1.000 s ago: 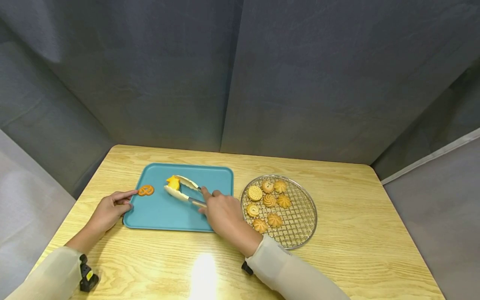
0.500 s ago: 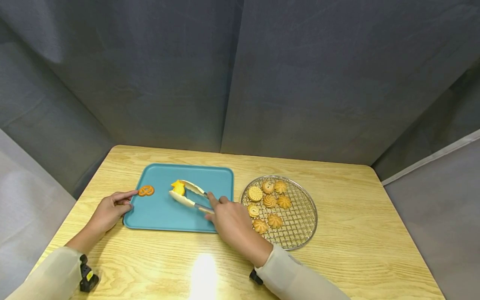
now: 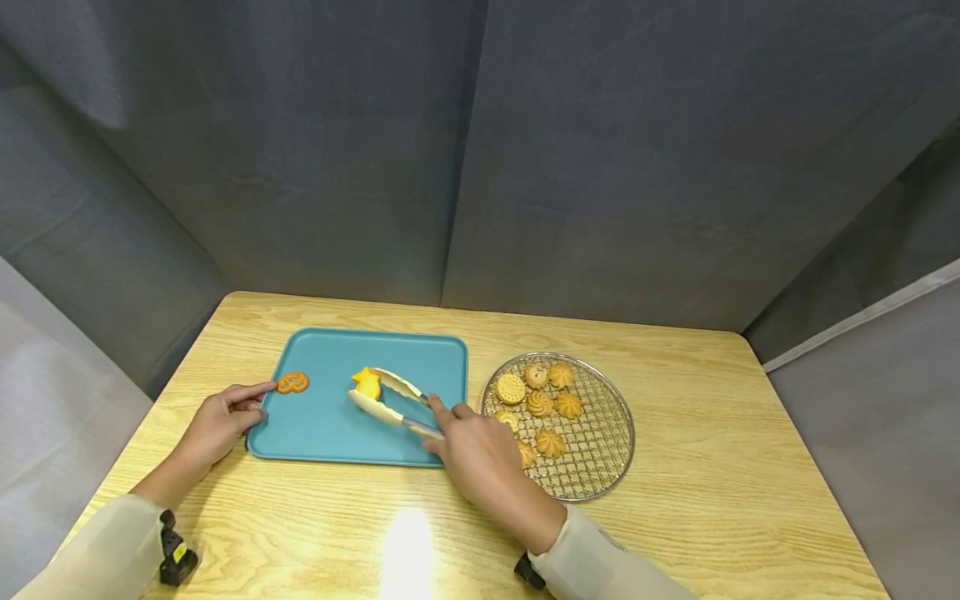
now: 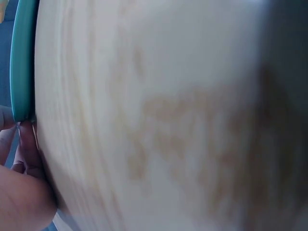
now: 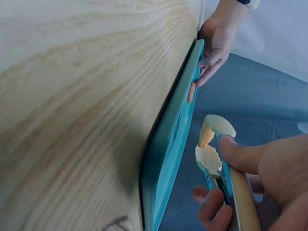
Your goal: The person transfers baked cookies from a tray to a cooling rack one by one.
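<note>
My left hand grips the left edge of a blue tray; in the left wrist view its fingers pinch the rim. A brown pretzel lies on the tray beside those fingertips. With my right hand I hold tongs with cream scalloped tips. Between the tips is a yellow cookie with a star-like point. The right wrist view shows the cookie caught by the tongs, raised off the tray surface.
A round wire rack stands right of the tray, with several cookies on its left part, such as a swirled cookie. My right hand partly covers its left edge. Both sit on a wooden table; grey curtains enclose it.
My right hand has moved to the right and toward the table's front edge, carrying the tongs and the yellow cookie. The left hand, tray and pretzel have stayed put.
</note>
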Demonstrator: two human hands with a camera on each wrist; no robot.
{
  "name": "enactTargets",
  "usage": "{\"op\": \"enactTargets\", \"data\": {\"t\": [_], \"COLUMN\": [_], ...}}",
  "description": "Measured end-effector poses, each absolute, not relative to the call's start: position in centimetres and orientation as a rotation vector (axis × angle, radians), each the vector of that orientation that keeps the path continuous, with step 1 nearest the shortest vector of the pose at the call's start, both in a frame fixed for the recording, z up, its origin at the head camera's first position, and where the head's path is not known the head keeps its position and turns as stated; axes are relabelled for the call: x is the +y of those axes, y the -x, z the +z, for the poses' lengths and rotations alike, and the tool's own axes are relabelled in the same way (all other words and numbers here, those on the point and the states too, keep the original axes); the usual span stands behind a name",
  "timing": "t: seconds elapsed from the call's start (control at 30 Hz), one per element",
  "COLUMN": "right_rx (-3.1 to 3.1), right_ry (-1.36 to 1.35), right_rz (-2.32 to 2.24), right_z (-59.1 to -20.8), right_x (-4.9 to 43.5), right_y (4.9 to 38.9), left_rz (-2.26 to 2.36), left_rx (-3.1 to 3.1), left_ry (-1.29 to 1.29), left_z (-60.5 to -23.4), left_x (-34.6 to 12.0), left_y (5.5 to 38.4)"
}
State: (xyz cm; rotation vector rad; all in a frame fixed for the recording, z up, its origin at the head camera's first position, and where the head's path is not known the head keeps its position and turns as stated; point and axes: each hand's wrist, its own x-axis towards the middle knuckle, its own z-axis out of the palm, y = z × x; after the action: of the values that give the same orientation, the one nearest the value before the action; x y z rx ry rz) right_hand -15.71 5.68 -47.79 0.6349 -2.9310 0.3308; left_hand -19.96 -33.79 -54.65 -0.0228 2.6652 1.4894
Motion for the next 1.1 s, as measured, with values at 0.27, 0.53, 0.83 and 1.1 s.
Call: {"op": "enactTargets", "data": {"t": [0.27, 0.53, 0.83, 1.1], "right_rx": [-2.9, -2.892, -2.865, -2.874], "right_ry": [-0.618, -0.61, -0.581, -0.548], "right_rz": [0.364, 0.411, 0.396, 0.401], "right_z": [-48.0, -47.9, -48.2, -48.3], "right_x": [7.0, 8.3, 10.0, 11.4], "right_y": [14.9, 14.2, 13.3, 12.4], "left_rz": [1.482, 1.48, 1.462, 1.455], "left_rx": [2.675, 2.676, 2.697, 2.702], "left_ry": [0.022, 0.02, 0.013, 0.01], "left_z": [-54.7, -54.5, -54.6, -54.8], "left_x": [-33.8, -33.8, -33.7, -33.8], "left_y": [20.0, 19.9, 19.9, 20.0]}}
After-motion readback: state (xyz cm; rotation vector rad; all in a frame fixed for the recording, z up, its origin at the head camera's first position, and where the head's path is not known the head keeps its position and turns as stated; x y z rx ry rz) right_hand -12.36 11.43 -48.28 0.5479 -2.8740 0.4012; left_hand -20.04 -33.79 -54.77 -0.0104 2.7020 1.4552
